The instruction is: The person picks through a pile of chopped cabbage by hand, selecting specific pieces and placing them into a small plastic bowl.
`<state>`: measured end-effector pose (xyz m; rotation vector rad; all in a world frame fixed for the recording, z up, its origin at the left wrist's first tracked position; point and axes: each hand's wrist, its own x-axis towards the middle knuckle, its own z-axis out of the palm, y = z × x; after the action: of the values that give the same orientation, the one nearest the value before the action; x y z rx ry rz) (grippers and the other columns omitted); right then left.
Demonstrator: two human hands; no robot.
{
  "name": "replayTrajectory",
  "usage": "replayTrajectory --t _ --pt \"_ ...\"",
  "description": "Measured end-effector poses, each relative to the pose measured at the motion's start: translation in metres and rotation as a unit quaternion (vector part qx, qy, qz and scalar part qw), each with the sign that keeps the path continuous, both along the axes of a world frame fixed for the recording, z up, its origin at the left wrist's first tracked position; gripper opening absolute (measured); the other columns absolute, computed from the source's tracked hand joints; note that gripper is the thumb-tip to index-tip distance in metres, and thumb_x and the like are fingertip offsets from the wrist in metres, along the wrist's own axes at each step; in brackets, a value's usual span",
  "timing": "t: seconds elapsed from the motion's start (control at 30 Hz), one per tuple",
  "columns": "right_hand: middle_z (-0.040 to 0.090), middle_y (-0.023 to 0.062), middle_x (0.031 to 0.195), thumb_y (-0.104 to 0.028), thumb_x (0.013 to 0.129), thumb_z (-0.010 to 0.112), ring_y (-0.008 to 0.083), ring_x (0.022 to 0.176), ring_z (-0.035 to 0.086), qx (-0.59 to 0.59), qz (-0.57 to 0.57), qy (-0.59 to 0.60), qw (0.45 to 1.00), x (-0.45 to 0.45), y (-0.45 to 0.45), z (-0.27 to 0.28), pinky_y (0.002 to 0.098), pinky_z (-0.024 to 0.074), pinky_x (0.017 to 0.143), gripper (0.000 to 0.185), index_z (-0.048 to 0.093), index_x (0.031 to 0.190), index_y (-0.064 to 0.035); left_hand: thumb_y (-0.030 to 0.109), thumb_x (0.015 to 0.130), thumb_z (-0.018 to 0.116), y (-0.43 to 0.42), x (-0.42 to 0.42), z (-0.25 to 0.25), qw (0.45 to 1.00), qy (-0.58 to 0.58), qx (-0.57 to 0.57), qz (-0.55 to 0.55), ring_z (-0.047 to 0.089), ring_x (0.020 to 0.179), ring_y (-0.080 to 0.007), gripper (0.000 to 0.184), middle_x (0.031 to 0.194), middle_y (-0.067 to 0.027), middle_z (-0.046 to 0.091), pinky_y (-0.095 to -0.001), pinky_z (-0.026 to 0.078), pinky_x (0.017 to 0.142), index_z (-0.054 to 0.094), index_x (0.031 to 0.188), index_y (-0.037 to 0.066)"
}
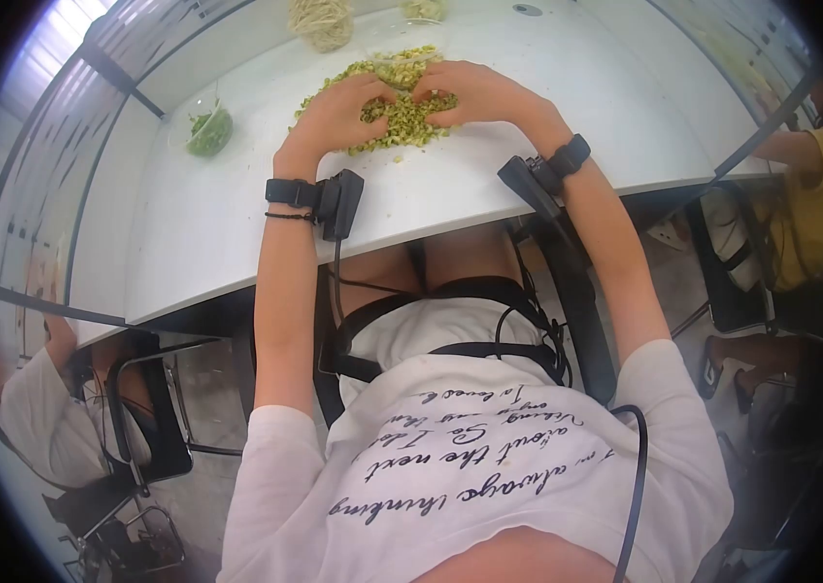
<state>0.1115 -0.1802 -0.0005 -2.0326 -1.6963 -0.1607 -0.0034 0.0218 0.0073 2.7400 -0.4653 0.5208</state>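
Note:
A loose pile of small chopped green and yellow pieces (409, 119) lies on the white table (236, 209). My left hand (338, 112) is at the pile's left side, its fingers curved and the thumb apart from them, with green pieces showing in the gap. On the right side my right hand (479, 92) is curved in the same way, thumb and fingers apart around the pile's edge. Both hands touch the pieces. Between and beyond the fingertips, a clear bowl (402, 70) with similar pieces is partly hidden.
A clear bowl of green leafy bits (209, 132) stands on the left. At the far edge are a heap of pale strands (322, 23) and another pale-filled container (423, 10). Partitions flank the table. People sit beyond them at left (47, 418) and right (814, 204).

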Motion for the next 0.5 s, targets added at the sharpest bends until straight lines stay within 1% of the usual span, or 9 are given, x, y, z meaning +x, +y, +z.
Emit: replayTrajectory --t 0.03,0.07,0.17,0.27,0.37,0.5 --pt "0.060 0.0053 0.086 -0.022 0.075 0.064 0.0231 0.083 0.058 -0.008 0.001 0.011 1.000 0.0029 0.0009 -0.0008 0.0350 0.0474 0.071 0.022 0.063 0.092 -0.0084 0.019 0.071 0.060 0.0009 0.0018 -0.0009 1.000 0.003 -0.007 -0.003 0.056 0.087 -0.0258 0.024 0.092 -0.0067 0.059 -0.0365 0.048 0.073 0.062 0.093 0.009" --pt "0.061 0.0061 0.085 -0.019 0.075 0.063 0.0223 0.081 0.059 0.007 0.011 0.000 1.000 0.0052 0.0014 -0.0020 0.0347 0.0479 0.068 0.020 0.063 0.091 -0.0077 0.017 0.074 0.060 0.0010 0.0028 -0.0012 1.000 0.005 -0.010 -0.007 0.057 0.083 -0.0258 0.021 0.090 -0.0074 0.060 -0.0358 0.047 0.073 0.062 0.093 0.009" --pt "0.062 0.0065 0.082 -0.018 0.078 0.062 0.0214 0.077 0.059 0.027 0.020 0.040 0.999 0.0097 0.0053 -0.0047 0.0342 0.0479 0.067 0.016 0.063 0.090 -0.0068 0.014 0.079 0.064 -0.0001 0.0074 -0.0042 0.998 0.001 -0.056 0.002 0.059 0.083 -0.0230 0.019 0.087 -0.0081 0.062 -0.0339 0.047 0.074 0.062 0.095 0.006" --pt "0.062 0.0062 0.080 -0.010 0.080 0.060 0.0198 0.073 0.057 0.045 -0.005 0.056 0.997 0.0010 0.0041 0.0029 0.0315 0.0465 0.066 0.011 0.063 0.090 -0.0049 0.017 0.080 0.065 -0.0064 0.0090 -0.0028 0.995 -0.014 -0.102 0.013 0.059 0.082 -0.0232 0.019 0.085 -0.0089 0.063 -0.0334 0.047 0.073 0.063 0.094 0.004" --pt "0.062 0.0052 0.079 -0.011 0.080 0.061 0.0192 0.072 0.057 0.071 0.001 0.049 0.996 0.0028 0.0053 0.0019 0.0309 0.0453 0.065 0.010 0.062 0.089 -0.0055 0.017 0.080 0.066 -0.0077 0.0077 0.0000 0.997 -0.039 -0.072 0.008 0.058 0.082 -0.0235 0.018 0.085 -0.0085 0.063 -0.0335 0.046 0.074 0.063 0.092 0.004" --pt "0.061 0.0047 0.079 -0.012 0.080 0.062 0.0186 0.072 0.057 0.070 0.013 0.058 0.996 0.0036 0.0059 0.0014 0.0310 0.0452 0.065 0.010 0.061 0.087 -0.0052 0.018 0.080 0.066 -0.0085 0.0071 0.0027 0.996 -0.063 -0.051 -0.032 0.057 0.081 -0.0248 0.015 0.082 -0.0079 0.062 -0.0347 0.045 0.074 0.062 0.087 0.005"
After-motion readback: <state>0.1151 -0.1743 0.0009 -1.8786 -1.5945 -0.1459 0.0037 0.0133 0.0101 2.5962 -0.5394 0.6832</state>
